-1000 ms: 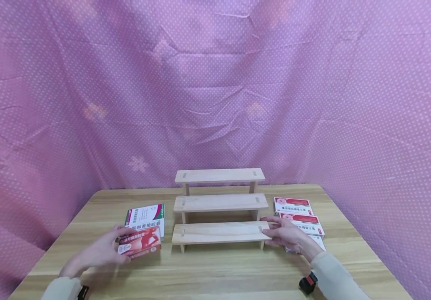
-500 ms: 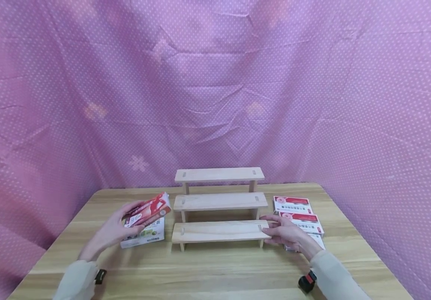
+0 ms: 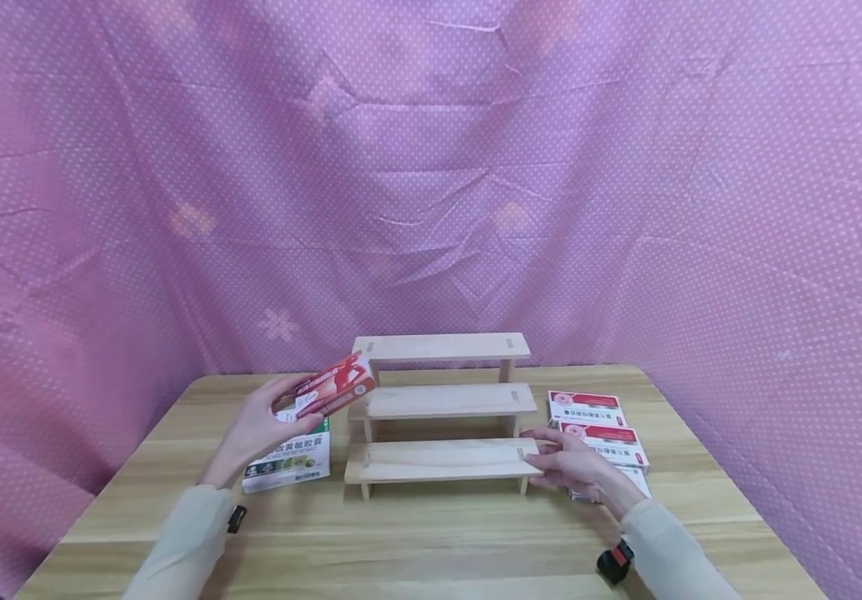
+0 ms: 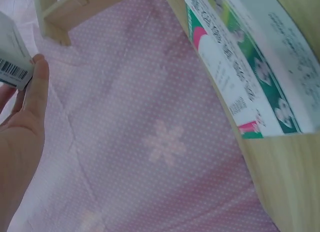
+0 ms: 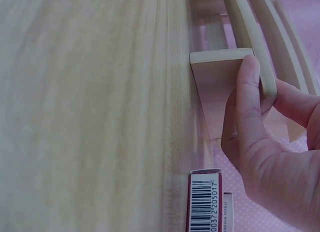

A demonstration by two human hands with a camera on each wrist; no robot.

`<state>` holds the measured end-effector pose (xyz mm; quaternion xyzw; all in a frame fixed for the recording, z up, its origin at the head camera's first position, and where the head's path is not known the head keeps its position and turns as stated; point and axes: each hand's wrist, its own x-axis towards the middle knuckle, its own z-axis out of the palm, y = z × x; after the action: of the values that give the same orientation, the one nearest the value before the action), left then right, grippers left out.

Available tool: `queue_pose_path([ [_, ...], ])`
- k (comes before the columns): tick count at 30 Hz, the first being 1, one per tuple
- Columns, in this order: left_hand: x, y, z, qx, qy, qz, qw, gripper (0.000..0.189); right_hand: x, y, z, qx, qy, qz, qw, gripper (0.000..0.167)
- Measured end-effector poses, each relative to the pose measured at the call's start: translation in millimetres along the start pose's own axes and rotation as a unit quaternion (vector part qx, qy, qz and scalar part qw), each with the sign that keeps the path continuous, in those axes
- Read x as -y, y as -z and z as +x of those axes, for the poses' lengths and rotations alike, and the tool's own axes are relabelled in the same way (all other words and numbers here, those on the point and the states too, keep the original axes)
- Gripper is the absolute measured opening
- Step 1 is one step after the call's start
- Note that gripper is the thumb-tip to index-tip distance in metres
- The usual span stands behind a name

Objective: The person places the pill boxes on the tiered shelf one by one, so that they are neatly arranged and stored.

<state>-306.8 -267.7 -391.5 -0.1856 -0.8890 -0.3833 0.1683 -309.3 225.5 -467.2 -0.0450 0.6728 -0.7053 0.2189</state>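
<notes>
My left hand grips a red medicine box by its left end, thumb below and fingers above. The box is tilted, in the air at the left ends of the wooden display rack's upper steps. In the left wrist view only its white barcode end shows beside my fingers. My right hand holds the right end of the rack's lowest step. The right wrist view shows thumb and fingers on either side of that step. The rack stands upright on the table, its three steps bare.
Left of the rack lie white and green medicine boxes, partly covered by my left hand. Red and white medicine boxes lie overlapping at the right, beside my right hand. A pink dotted cloth hangs behind the wooden table.
My left hand has lifted the red medicine box off the left pile and carried it up and right to the rack. My right hand stays on the lowest step.
</notes>
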Motion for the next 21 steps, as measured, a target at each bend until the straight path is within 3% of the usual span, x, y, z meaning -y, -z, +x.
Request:
queue_pose_path([
  [5, -10.5, -7.7, 11.3, -0.021, -0.030, 0.017, 0.9992, 0.068, 1.0, -0.2, -0.8, -0.001, -0.001, 0.004, 1.0000, 0.068],
  [8, -17.8, -12.0, 18.2, -0.016, -0.028, 0.014, 0.9994, 0.070, 1.1, 0.4, -1.4, 0.003, -0.001, 0.002, 1.0000, 0.067],
  [14, -31.5, -18.4, 34.5, 0.003, -0.019, -0.035, 0.9992, 0.071, 1.3, 1.5, -0.9, 0.005, 0.001, 0.002, 1.0000, 0.066],
  [21, -40.9, -30.4, 54.3, -0.004, -0.015, -0.055, 0.9984, 0.070, -1.3, 1.3, -0.7, 0.008, 0.006, 0.009, 0.9999, 0.069],
])
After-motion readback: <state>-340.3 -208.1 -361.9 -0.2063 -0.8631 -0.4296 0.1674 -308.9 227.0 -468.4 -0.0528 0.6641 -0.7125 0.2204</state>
